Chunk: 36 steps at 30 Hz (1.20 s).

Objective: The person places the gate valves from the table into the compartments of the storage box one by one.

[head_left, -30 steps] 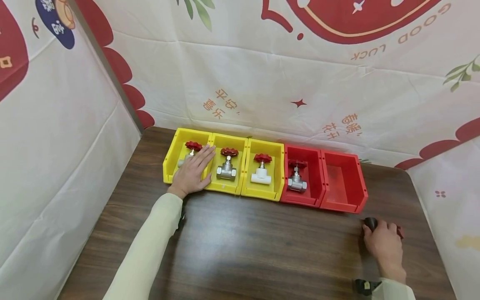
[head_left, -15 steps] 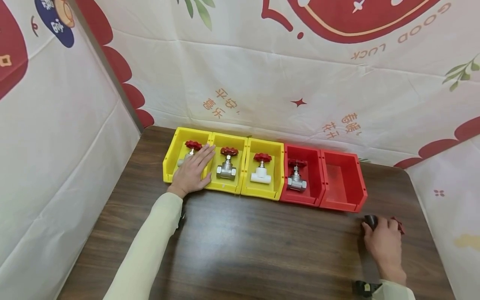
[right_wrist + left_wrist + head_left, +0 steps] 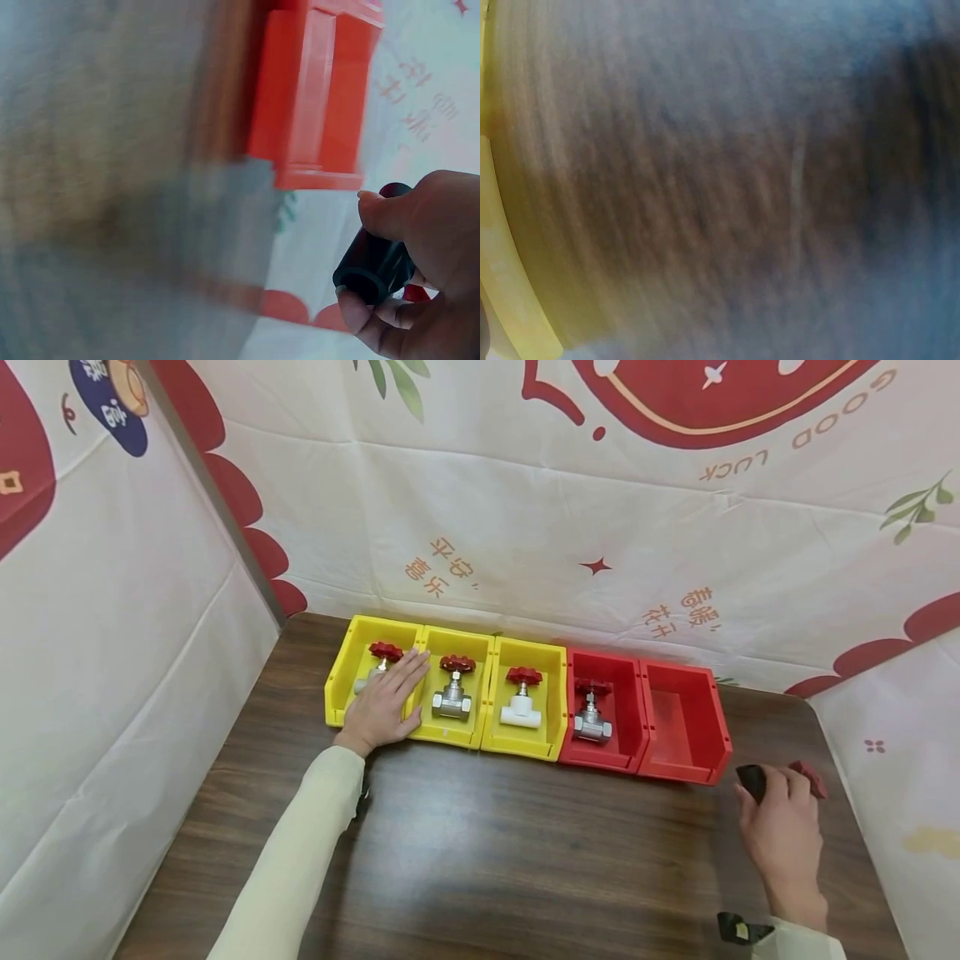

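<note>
My right hand [image 3: 783, 835] holds a black valve [image 3: 375, 262] with a red handwheel [image 3: 810, 778], just right of the end red bin [image 3: 720, 766]. Thumb and fingers are curled round its black tubular body, and the valve is tilted above the table. Far to the left, my left hand [image 3: 384, 706] rests with extended fingers over the divider between the first yellow bin [image 3: 337, 714] and the second yellow bin [image 3: 483, 727]. It partly covers a grey valve [image 3: 363, 683] with a red handwheel. In the second bin lies a metal valve [image 3: 452, 702], also red-wheeled.
A white valve [image 3: 521, 712] lies in the third yellow bin [image 3: 557, 745], and another metal valve [image 3: 592, 727] in the red bin [image 3: 637, 758] beside it. The bins stand in a row along the back of the wooden table [image 3: 525, 860], near a printed cloth wall [image 3: 487, 502].
My right hand has moved up and slightly right with the black valve, which now looks lifted and more tilted. The left hand stays where it was.
</note>
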### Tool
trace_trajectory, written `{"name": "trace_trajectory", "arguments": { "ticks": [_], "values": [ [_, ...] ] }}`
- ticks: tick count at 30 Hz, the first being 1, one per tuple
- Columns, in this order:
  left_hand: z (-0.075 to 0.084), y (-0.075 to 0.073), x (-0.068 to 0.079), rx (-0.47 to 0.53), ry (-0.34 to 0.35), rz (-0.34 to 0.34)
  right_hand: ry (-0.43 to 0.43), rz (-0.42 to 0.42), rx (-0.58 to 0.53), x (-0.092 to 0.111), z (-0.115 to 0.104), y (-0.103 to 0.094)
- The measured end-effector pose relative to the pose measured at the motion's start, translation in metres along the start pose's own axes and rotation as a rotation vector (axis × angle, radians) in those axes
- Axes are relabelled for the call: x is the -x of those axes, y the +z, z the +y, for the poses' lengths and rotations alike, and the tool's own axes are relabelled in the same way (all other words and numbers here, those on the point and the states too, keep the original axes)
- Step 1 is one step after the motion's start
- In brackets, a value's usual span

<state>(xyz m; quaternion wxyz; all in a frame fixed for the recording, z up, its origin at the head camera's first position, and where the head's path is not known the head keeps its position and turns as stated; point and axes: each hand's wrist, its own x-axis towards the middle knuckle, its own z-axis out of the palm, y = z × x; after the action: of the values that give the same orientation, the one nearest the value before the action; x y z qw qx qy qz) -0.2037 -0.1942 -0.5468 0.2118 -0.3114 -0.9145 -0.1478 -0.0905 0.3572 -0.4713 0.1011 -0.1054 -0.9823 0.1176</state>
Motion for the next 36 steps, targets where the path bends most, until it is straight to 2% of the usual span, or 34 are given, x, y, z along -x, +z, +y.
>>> {"name": "trace_trajectory", "arguments": {
  "ticks": [12,22,31,36],
  "values": [
    [0.001,-0.001,0.0,-0.004,-0.005,0.004,-0.176,0.064,0.008,-0.014,-0.031,-0.016],
    [0.001,-0.001,0.0,-0.009,-0.011,0.004,-0.421,0.101,0.012,-0.029,-0.046,-0.005],
    [0.003,-0.001,0.0,-0.004,-0.01,0.001,-0.565,0.067,0.056,-0.048,-0.052,0.007],
    [0.003,-0.002,0.0,-0.006,-0.013,0.0,-0.606,-0.004,0.076,-0.057,-0.052,0.014]
  ]
}}
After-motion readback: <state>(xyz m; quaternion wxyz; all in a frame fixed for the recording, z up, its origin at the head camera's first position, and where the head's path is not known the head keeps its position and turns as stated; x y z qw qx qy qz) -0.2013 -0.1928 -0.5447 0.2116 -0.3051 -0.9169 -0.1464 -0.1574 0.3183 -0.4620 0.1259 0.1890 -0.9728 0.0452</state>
